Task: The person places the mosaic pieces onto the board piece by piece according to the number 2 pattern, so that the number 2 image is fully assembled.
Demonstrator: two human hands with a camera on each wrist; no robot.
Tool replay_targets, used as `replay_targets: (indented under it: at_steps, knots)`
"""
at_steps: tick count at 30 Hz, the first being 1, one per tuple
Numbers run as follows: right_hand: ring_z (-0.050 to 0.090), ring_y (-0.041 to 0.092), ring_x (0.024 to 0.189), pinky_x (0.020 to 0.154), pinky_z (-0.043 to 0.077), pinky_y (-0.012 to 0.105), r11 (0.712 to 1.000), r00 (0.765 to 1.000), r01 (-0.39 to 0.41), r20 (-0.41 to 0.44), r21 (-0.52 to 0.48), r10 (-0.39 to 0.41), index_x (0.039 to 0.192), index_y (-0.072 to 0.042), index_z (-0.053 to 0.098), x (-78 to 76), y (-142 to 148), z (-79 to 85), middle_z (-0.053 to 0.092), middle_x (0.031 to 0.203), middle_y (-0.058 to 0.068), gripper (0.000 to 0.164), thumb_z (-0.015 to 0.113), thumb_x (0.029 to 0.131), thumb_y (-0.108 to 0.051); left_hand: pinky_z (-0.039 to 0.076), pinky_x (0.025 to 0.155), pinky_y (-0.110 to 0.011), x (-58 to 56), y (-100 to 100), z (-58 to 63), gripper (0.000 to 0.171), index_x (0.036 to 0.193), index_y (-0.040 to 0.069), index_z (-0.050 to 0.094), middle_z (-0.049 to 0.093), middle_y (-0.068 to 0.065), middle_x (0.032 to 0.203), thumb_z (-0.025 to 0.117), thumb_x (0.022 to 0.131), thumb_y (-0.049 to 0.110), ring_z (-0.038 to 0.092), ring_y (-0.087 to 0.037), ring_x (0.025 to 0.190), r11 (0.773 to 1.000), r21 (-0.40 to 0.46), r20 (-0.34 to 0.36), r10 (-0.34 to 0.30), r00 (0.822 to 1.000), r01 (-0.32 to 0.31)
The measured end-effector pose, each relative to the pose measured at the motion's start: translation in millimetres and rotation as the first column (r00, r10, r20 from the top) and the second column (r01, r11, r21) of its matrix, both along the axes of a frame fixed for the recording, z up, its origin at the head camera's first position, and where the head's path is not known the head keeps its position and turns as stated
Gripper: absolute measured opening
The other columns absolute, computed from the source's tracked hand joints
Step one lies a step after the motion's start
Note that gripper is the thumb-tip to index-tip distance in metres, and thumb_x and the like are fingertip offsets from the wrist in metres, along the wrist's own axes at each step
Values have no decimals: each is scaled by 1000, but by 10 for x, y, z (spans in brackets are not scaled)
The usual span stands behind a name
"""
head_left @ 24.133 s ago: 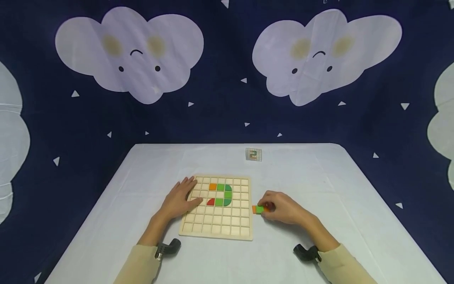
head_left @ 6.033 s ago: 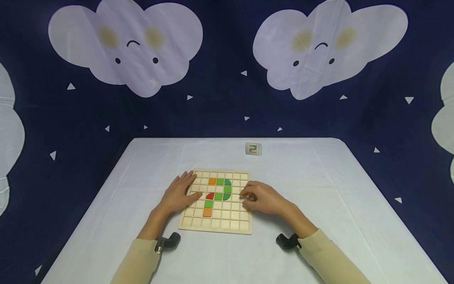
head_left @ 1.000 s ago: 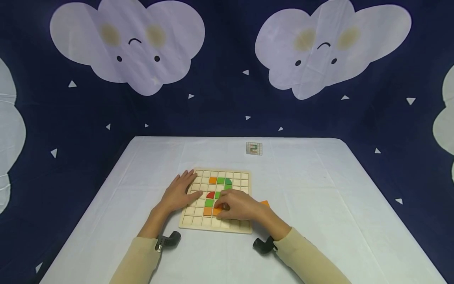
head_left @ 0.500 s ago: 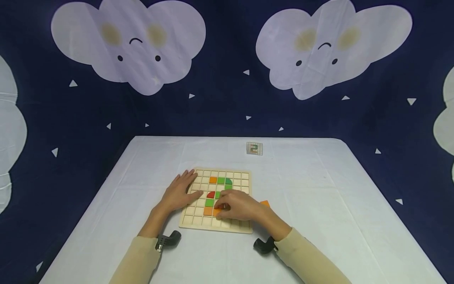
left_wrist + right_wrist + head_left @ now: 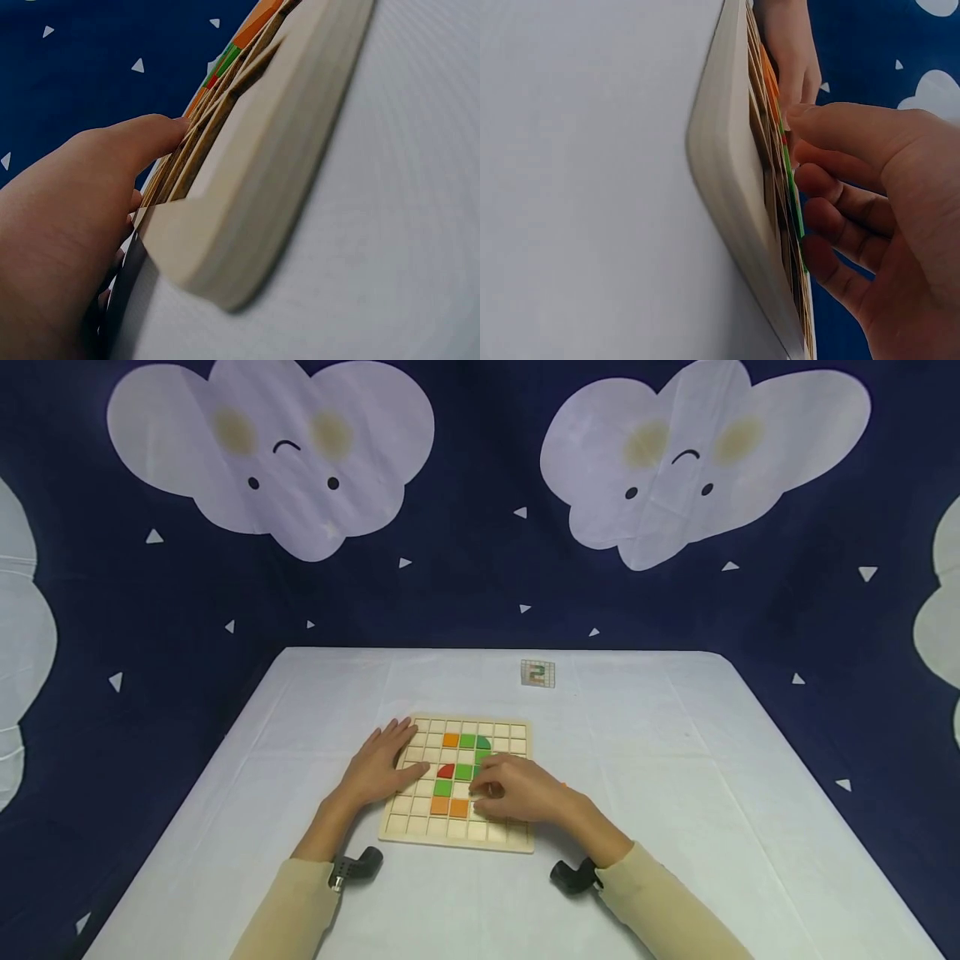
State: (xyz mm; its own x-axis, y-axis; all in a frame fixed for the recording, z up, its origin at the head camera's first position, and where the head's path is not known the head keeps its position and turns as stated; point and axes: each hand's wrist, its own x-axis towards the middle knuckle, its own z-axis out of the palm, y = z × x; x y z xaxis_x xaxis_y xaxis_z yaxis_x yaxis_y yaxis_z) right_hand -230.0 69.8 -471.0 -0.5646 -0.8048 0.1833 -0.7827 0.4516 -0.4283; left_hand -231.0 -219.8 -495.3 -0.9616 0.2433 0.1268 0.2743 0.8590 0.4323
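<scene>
A square wooden grid board [image 5: 495, 842] lies on the table. Set in its cells are an orange square tile [image 5: 458, 808], another orange tile [image 5: 440, 806] left of it, a green tile [image 5: 443, 788], a red quarter-round tile [image 5: 446, 771] and several green pieces farther up. My left hand [image 5: 378, 774] rests on the board's left edge, fingers extended and thumb [image 5: 154, 135] across the cells. Over the board's right half hovers my right hand [image 5: 517, 789], fingers loosely bent and nothing between them. It covers some cells and part of the green pieces.
A small card [image 5: 537, 674] with a gridded pattern stands at the back of the white-covered table [image 5: 637, 718]. A sliver of an orange piece [image 5: 566, 784] shows behind my right forearm. A dark blue cloth with clouds hangs behind.
My right hand has let go of the orange square tile, which stays in its cell, and has moved a little to the right. The left hand has not moved.
</scene>
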Motion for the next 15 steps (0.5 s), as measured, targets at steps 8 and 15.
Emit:
replay_targets:
  at_steps: [8,15]
  knots:
    - [53,4,77,66,47,18,999,999,31,30,-14,-31,100,-19,75,-27,105,-4,58,89,-15,20,74,84,-31,10,118,-41,27,16,25,80,148,7,38,29,-7,155,59,87,56,18,-25,144,1000,17,-14,0,1000,1]
    - [53,4,77,67,48,19,999,999,48,22,-17,-48,100,-19,76,-44,197,-3,58,89,-15,19,73,84,-29,10,118,-41,25,24,26,81,148,8,38,29,-7,155,60,86,56,18,-25,144,1000,19,-17,3,1000,-3]
